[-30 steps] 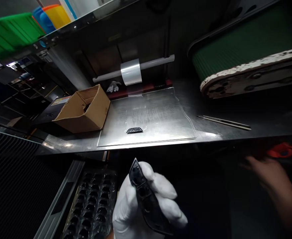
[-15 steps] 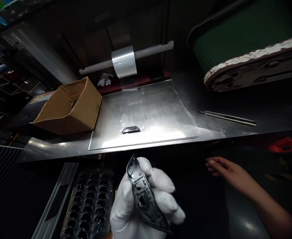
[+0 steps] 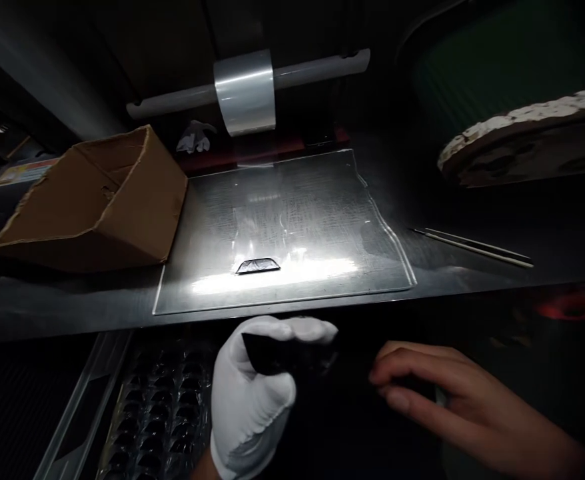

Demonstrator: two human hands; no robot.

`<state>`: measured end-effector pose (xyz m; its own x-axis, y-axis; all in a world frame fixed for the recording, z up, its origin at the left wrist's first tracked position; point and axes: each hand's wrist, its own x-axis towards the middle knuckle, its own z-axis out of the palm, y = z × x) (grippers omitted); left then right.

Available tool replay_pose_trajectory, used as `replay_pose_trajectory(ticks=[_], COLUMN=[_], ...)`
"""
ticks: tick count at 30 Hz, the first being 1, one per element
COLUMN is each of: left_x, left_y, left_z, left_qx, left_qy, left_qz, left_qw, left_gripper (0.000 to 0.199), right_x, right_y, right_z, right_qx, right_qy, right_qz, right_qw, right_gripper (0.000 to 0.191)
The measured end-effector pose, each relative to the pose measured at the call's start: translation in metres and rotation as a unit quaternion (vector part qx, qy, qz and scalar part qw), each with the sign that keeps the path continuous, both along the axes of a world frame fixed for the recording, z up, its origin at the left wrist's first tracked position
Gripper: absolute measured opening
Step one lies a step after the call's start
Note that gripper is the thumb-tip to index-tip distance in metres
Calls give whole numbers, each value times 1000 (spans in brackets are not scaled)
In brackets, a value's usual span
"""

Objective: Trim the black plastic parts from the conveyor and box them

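My left hand [image 3: 257, 400], in a white glove, grips a dark plastic part [image 3: 282, 355] between thumb and fingers, just below the bench's front edge. The part's face is very dark and its details cannot be made out. Bare and slightly blurred, my right hand [image 3: 432, 387] is to the right of it with curled fingers and the thumb a little apart from them; nothing shows between them. A small black trapezoid piece [image 3: 258, 266] lies on the clear sheet [image 3: 317, 200] on the metal bench.
Beyond the sheet, a film roll [image 3: 246, 93] hangs on a bar. An open cardboard box [image 3: 142, 213] stands at the left, tweezers [image 3: 477, 249] lie at the right. A clear tray [image 3: 155, 420] of dark parts is at lower left. A green belt [image 3: 512, 80] overhangs the right.
My left hand has turned the dark part over, so its ribbed inner side no longer shows. My right hand has come left, nearer to the left one. The view has shifted closer to the bench.
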<state>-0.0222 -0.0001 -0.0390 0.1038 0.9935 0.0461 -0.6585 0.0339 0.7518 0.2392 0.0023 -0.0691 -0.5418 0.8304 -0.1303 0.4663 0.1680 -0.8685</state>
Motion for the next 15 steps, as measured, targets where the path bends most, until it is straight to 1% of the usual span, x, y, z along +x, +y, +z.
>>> replay_pose_trajectory(ticks=[2, 3, 4, 5, 7, 9, 12, 15], left_x=[-6, -8, -9, -10, -11, -11, -12, -18], left_y=[1, 1, -1, -2, -5, -7, -6, -2], left_z=[-11, -15, -19, -21, -22, -19, -16, -14], left_qx=[5, 3, -1, -5, -18, -35, -46, -66], left_qy=[78, 94, 101, 101, 115, 152, 216, 248], left_qz=[37, 52, 64, 75, 91, 111, 140, 141], left_qw=[996, 994, 993, 992, 989, 982, 965, 956], left_gripper=[26, 27, 28, 29, 28, 27, 24, 25], right_x=[-22, -32, -41, -50, -64, -76, -87, -94], right_y=[10, 16, 23, 29, 41, 47, 53, 61], right_z=[40, 55, 65, 72, 77, 74, 68, 67], right_qx=[100, 141, 175, 199, 227, 236, 230, 226], right_qy=[67, 83, 89, 83, 57, 23, -3, 1], right_qz=[-5, -2, 6, 19, 49, 73, 99, 126], right_qw=[993, 987, 981, 976, 971, 969, 968, 966], right_gripper=[23, 25, 25, 23, 17, 12, 13, 15])
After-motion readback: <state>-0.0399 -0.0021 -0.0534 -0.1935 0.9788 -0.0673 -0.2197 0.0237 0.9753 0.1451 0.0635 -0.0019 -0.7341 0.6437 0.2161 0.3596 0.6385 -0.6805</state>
